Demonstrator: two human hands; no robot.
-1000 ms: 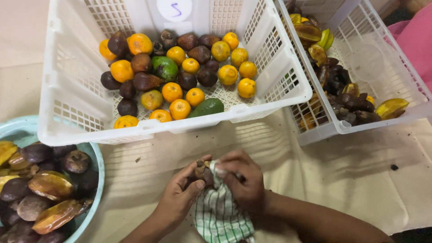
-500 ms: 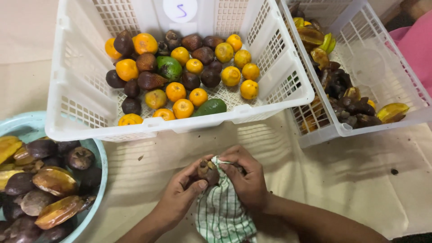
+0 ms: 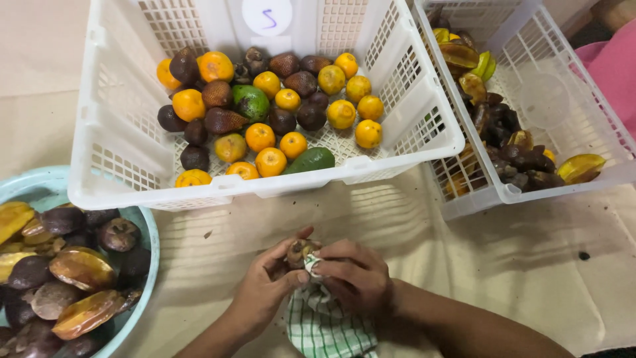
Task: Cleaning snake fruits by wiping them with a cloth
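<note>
Head view: we note the left hand and right hand meeting low at centre, fingers of both clamped on a small brown fruit wrapped partly in a green checked cloth. It sits just in front of the white crate of oranges, avocados and dark fruit. A teal bowl lies left, a second crate right.

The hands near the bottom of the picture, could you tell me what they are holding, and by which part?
The left hand grips a small dark brown fruit by its sides between the fingers. The right hand presses a green checked cloth against the fruit.
</note>
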